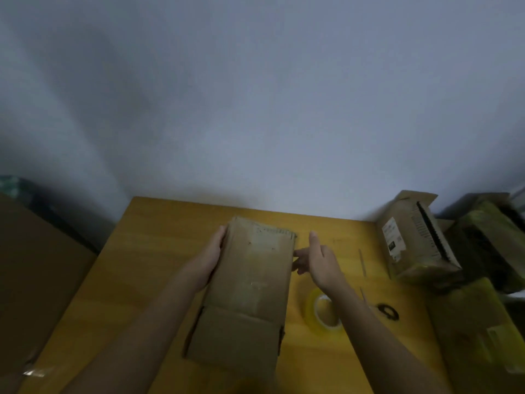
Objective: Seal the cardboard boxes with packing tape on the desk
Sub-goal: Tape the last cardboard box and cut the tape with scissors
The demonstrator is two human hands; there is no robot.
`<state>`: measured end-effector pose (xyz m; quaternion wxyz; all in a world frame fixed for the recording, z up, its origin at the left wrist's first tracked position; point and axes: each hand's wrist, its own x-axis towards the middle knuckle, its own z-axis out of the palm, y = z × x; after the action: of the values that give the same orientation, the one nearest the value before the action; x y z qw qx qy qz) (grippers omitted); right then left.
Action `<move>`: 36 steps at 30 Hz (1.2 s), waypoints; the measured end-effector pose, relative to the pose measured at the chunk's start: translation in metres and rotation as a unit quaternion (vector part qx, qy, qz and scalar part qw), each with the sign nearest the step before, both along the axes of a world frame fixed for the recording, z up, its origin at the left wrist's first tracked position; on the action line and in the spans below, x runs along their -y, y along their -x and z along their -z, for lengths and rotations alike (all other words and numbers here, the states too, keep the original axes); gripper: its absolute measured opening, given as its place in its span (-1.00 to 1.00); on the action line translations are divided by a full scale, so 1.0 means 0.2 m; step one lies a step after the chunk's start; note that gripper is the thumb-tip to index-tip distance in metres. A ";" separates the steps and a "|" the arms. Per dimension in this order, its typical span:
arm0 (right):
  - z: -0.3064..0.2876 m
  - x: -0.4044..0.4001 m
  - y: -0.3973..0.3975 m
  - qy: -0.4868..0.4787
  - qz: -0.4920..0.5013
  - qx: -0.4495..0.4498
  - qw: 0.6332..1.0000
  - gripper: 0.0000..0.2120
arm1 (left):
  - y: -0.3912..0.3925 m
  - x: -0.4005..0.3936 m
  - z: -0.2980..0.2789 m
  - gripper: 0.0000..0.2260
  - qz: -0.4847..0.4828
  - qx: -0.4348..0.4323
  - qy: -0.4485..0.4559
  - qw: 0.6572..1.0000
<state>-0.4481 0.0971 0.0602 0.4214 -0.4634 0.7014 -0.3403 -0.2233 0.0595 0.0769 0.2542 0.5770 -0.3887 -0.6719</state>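
Cardboard box [250,282] lies long-ways on the wooden surface [159,251], centred in front of the person, near flap hanging loose toward the camera, so likely being squared up before taping. Left hand [211,258] lies flat against the box's left side near the far end, fingers straight, bracing it, not curled round anything. Right hand [315,258] sits just beside the box's right side, fingers relaxed and spread, tips close to the edge; contact too blurred to call, holds nothing. Tape roll [322,312], yellowish, lies flat on the surface under the right wrist, near the box's right side, within easy reach for the next step, probably. More boxes [414,240] stacked at the right edge, well apart from both hands, apparently waiting or done; cannot tell which.
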 end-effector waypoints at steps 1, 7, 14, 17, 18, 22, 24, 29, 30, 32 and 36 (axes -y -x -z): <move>0.06 -0.01 -0.01 -0.020 0.003 -0.006 1.000 -0.33 | 0.00 -0.03 0.06 -0.47 0.001 0.003 -0.029 1.000; 0.25 -0.06 -0.07 -0.052 0.035 -0.052 0.997 -0.48 | -0.01 -0.13 0.27 -0.43 -0.019 -0.002 -0.063 0.998; 0.29 -0.12 -0.10 -0.051 -0.010 0.158 0.986 -0.66 | -0.03 -0.16 0.36 -0.36 0.047 0.026 0.027 0.998; 0.29 -0.13 -0.09 -0.053 -0.038 0.194 0.979 -0.67 | -0.06 -0.15 0.37 -0.51 0.029 0.053 0.065 0.996; 0.28 -0.14 -0.09 -0.056 -0.040 0.210 0.975 -0.70 | -0.07 -0.14 0.37 -0.60 0.028 0.051 0.073 0.996; 0.27 -0.11 -0.09 -0.014 -0.039 0.192 0.980 -0.75 | -0.05 -0.12 0.39 -0.77 0.032 0.045 0.089 0.995; 0.29 -0.10 -0.12 0.021 -0.017 0.148 0.989 -0.78 | -0.02 -0.12 0.39 -0.78 0.031 0.041 0.093 0.994; 0.33 -0.08 -0.09 0.028 -0.087 0.079 0.993 -0.68 | -0.02 -0.05 0.36 -0.74 0.082 0.056 0.139 0.985; 0.32 -0.07 -0.07 0.026 -0.106 0.077 0.991 -0.67 | -0.02 -0.04 0.35 -0.72 0.091 0.054 0.141 0.984; 0.32 -0.05 -0.04 0.038 -0.114 0.080 0.990 -0.69 | -0.03 -0.03 0.36 -0.71 0.098 0.050 0.144 0.983; 0.33 -0.05 0.00 0.047 -0.187 -0.004 0.981 -0.68 | -0.09 -0.02 0.36 -0.71 0.135 0.066 0.193 0.970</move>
<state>-0.4481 0.1068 -0.0063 0.4522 -0.6074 0.5871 -0.2861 -0.2051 0.0634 0.0055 0.2417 0.5019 -0.6013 -0.5728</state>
